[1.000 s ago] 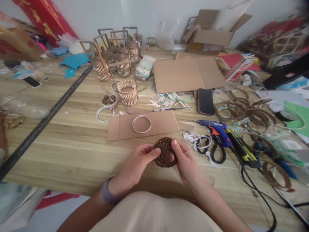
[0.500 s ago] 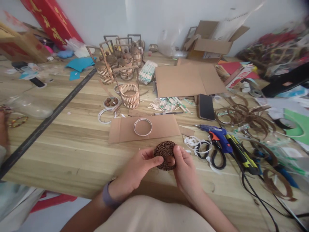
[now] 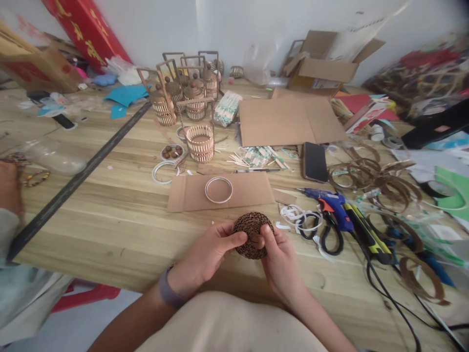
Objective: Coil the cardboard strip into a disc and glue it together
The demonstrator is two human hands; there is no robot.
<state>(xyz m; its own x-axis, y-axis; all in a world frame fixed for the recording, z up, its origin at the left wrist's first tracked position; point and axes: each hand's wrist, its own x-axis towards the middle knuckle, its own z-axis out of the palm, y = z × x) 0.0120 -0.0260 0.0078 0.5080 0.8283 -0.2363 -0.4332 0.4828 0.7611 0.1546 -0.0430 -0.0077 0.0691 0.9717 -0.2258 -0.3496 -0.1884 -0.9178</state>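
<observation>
Centrally in the head view, the left hand [image 3: 202,252] and right hand [image 3: 281,256] share a closed grip on a coiled, corrugated brown disc [image 3: 248,224] above the tabletop [image 3: 120,210], a smooth rounded bead [image 3: 260,242] near its middle. Beyond it, a thin pale ring [image 3: 219,202] lies on flat, matte cardboard [image 3: 251,188]. Compared with the earlier frame, the right thumb [image 3: 268,233] reaches further over the disc's ridged face.

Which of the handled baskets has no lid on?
The front basket: its rim and inside show, while the baskets behind have knobbed lids.
</observation>
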